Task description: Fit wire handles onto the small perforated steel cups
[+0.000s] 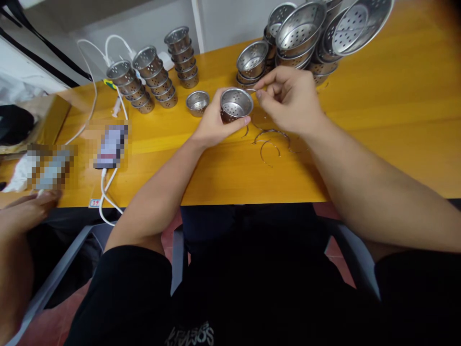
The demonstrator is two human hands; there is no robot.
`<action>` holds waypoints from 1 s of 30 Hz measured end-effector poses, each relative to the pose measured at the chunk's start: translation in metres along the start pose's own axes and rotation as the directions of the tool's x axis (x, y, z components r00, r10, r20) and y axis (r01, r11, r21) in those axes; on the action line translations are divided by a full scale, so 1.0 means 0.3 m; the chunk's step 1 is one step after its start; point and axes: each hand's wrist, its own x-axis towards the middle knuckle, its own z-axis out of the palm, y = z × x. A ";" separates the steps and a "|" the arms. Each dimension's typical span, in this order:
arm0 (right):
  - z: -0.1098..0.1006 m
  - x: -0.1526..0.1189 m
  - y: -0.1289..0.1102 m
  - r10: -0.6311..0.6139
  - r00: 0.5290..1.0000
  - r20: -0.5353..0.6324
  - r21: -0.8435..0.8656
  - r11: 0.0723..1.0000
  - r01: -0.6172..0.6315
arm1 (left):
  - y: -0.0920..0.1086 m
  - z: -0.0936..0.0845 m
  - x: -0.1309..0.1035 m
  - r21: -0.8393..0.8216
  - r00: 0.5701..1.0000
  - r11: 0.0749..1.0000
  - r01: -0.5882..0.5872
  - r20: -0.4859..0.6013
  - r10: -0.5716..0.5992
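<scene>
Left hand [215,124] grasps a small perforated metal cup [236,109], opening up, raised over the worktop [216,178] between its near and far edges. Right hand [293,103]: thumb and fingertips pinched on a thin wire [251,90] at the cup's right rim; whether wire and rim touch, cannot tell. Beneath the hands, loose curved wires [272,144] lie on the wood. Just left of the left hand: single small cup [198,105], upright. Toward the far left corner: three stacks of small cups [156,81]. Along the far edge, beyond the right hand: larger perforated bowls [300,36], stacked, some tilted. Left part: phone [111,146], white cable [103,185]. At the left end, another person's hand [36,206].
</scene>
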 end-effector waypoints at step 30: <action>0.009 -0.008 -0.112 0.108 0.978 0.179 0.207 0.968 -0.145 | 0.122 -0.014 -0.008 -0.030 0.992 0.995 0.093 0.088 -0.090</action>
